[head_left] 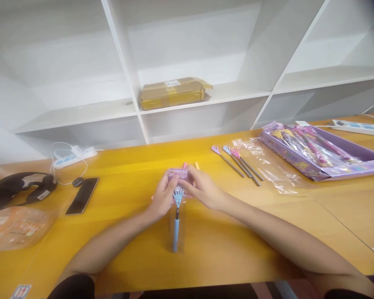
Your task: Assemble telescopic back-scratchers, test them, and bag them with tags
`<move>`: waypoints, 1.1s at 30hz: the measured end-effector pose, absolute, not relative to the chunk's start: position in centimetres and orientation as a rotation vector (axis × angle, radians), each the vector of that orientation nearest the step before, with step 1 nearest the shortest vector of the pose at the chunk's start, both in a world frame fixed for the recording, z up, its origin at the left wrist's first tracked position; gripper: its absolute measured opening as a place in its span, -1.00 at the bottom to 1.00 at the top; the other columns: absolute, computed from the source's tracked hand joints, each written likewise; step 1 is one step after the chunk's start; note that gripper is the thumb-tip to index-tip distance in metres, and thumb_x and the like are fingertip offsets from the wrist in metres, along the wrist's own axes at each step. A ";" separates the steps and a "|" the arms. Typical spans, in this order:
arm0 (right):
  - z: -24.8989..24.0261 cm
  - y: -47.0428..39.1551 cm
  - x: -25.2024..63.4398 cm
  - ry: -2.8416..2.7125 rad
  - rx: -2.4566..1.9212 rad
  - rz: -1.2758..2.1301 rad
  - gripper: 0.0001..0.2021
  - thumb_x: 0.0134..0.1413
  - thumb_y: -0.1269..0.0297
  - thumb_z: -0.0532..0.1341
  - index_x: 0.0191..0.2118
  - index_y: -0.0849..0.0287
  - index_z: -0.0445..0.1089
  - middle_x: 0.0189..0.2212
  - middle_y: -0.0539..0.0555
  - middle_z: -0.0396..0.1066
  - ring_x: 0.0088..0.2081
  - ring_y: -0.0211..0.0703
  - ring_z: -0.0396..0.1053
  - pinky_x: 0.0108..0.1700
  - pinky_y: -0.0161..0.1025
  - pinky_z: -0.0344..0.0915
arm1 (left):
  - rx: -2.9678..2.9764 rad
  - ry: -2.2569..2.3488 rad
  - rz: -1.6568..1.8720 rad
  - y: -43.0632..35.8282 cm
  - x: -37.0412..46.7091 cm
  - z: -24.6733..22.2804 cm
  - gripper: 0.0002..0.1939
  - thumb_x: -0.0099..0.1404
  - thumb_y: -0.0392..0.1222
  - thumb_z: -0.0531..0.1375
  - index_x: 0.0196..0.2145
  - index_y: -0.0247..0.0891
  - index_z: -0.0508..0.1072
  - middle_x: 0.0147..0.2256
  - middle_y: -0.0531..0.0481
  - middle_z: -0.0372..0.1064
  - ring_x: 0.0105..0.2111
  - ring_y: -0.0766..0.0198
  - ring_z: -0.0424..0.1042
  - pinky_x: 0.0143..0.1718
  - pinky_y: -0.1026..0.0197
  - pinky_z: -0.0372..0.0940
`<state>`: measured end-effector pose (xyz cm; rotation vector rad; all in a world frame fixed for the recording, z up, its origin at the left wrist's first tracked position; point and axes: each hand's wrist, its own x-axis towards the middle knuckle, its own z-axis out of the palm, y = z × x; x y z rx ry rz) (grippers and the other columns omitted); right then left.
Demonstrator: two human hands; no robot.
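A light blue back scratcher [176, 232] with a hand-shaped head lies in a clear plastic sleeve, its handle toward the table's front edge. At the top of the sleeve is a purple printed card [178, 173]. My left hand [164, 194] pinches the card's left side, thumb on top. From the right, my right hand [202, 187] is closed on the card's other side, fingers partly behind it. Pink and yellow handle ends [197, 165] show just beyond my hands. Several scratchers with metal rods [237, 162] lie to the right.
A purple box [308, 164] of wrapped scratchers stands at the right, beside loose clear bags [280, 174]. A phone [82, 196], black headset [21, 189], orange bag [18, 227] and power strip [75, 157] lie left. A taped carton [174, 93] sits on the shelf.
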<state>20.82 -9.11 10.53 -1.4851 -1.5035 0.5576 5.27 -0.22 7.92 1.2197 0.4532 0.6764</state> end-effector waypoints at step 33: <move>10.5 -8.0 24.0 -1.697 -1.264 0.743 -0.50 0.46 -0.22 0.11 -0.19 0.16 0.45 -0.37 0.02 0.41 -0.36 -0.21 0.29 -0.27 -0.24 0.31 | 1.529 0.449 0.673 2.1 5.3 8.1 -0.51 0.35 0.22 0.38 -0.13 -0.33 0.69 -0.30 -0.13 0.63 -0.38 0.22 0.52 -0.30 0.23 0.39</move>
